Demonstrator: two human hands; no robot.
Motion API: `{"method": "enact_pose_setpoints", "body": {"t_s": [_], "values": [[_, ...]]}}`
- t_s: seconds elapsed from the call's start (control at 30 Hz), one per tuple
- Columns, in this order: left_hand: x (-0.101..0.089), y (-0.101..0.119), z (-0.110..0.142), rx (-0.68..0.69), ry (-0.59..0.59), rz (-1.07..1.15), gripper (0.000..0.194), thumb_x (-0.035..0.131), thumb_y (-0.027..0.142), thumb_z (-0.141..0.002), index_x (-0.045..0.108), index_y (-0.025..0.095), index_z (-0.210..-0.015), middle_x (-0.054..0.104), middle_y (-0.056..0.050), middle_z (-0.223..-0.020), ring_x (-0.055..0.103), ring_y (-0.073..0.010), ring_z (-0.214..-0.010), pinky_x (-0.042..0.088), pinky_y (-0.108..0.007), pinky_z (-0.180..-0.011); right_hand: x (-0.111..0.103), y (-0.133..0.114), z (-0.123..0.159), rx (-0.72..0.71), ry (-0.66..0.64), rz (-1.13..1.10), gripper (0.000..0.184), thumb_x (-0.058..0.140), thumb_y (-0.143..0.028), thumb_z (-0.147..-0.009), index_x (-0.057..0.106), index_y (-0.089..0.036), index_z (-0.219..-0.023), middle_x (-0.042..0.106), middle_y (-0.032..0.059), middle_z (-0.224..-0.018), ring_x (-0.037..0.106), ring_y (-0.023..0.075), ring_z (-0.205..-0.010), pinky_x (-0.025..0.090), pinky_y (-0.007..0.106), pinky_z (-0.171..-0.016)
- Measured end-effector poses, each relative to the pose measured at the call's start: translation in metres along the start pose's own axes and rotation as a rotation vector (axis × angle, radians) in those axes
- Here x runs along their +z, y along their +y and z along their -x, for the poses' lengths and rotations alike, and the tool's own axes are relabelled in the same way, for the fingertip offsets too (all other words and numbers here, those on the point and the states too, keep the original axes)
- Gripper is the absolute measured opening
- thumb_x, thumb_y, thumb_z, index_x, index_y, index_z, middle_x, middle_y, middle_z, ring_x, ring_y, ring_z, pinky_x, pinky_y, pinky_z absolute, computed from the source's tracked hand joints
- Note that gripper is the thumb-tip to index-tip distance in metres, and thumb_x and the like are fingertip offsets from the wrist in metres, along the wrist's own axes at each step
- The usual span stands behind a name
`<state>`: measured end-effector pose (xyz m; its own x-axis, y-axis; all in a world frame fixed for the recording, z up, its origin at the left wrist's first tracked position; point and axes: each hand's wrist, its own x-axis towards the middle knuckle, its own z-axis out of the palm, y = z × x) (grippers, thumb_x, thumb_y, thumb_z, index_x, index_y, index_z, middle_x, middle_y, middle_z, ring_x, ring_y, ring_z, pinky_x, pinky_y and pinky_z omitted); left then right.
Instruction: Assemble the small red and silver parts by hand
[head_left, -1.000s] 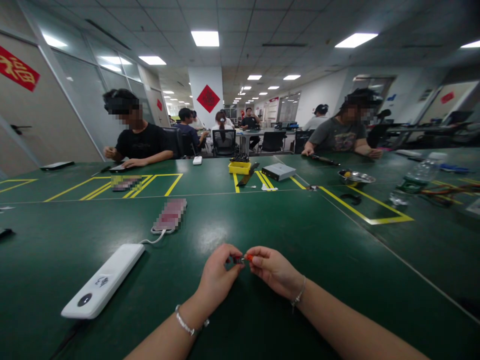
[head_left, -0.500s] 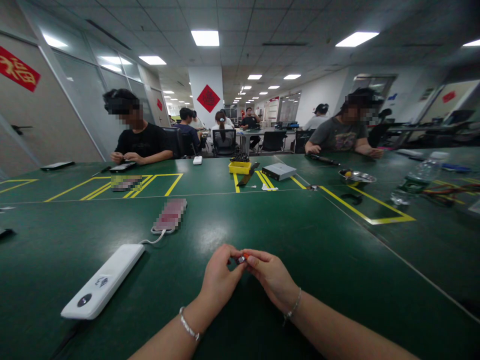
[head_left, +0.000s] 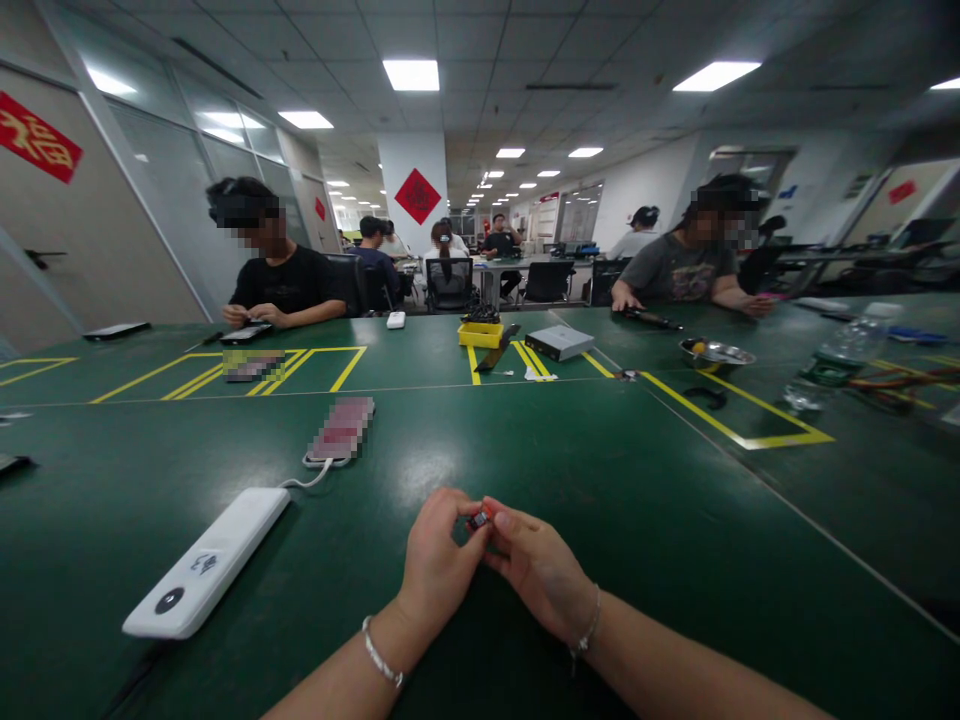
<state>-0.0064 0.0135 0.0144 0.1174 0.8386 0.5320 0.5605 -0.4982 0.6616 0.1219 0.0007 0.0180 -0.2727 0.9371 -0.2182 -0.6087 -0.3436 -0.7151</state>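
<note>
Between my fingertips is a small object with red-orange and silvery-dark parts; its kind is too small to tell. My left hand pinches it from the left, thumb and forefinger closed. On the other side, my right hand pinches its right end, the fingers curled beneath. Much of the object is covered by the fingertips. Both hands are just above the green table, near its front middle.
To the left lies a white power bank, cabled to a phone. Farther back are a yellow box, a grey box, a metal bowl and a plastic bottle. Two people sit across the table.
My right fingers have shifted slightly around the small object, and more of its dark, silvery face shows. My left hand has barely moved.
</note>
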Motion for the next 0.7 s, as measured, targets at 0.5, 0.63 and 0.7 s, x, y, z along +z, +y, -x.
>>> {"method": "enact_pose_setpoints", "body": {"t_s": [0.5,0.63,0.7], "values": [[-0.003,-0.027,-0.009,-0.150,-0.156,-0.106,0.019,0.053,0.024,-0.073,0.052,0.020,-0.092,0.054,-0.005,-0.105,0.047,-0.0211,-0.103,0.035,-0.040,-0.091,-0.132,-0.139,-0.020,-0.376,0.860,1.144,0.028,0.040,-0.028,-0.070,0.056,-0.015,-0.088,0.060,0.0064,-0.080,0.054,0.0140,-0.068,0.041,0.027,-0.064],[-0.001,-0.030,-0.009,-0.144,-0.221,-0.121,0.013,0.051,0.024,-0.075,0.055,0.020,-0.087,0.052,-0.006,-0.109,0.044,-0.0205,-0.107,0.033,-0.039,-0.093,-0.189,-0.192,0.020,-0.263,1.085,1.376,0.023,0.047,-0.028,-0.065,0.061,-0.016,-0.079,0.059,0.0105,-0.078,0.050,0.0199,-0.066,0.035,0.034,-0.065],[-0.001,-0.029,-0.008,-0.128,-0.248,-0.129,0.013,0.051,0.025,-0.075,0.056,0.020,-0.086,0.052,-0.005,-0.111,0.044,-0.0201,-0.108,0.033,-0.038,-0.093,-0.212,-0.209,0.041,-0.175,1.151,1.486,0.022,0.048,-0.026,-0.064,0.063,-0.016,-0.076,0.059,0.0145,-0.083,0.050,0.0224,-0.066,0.033,0.035,-0.062]]}}
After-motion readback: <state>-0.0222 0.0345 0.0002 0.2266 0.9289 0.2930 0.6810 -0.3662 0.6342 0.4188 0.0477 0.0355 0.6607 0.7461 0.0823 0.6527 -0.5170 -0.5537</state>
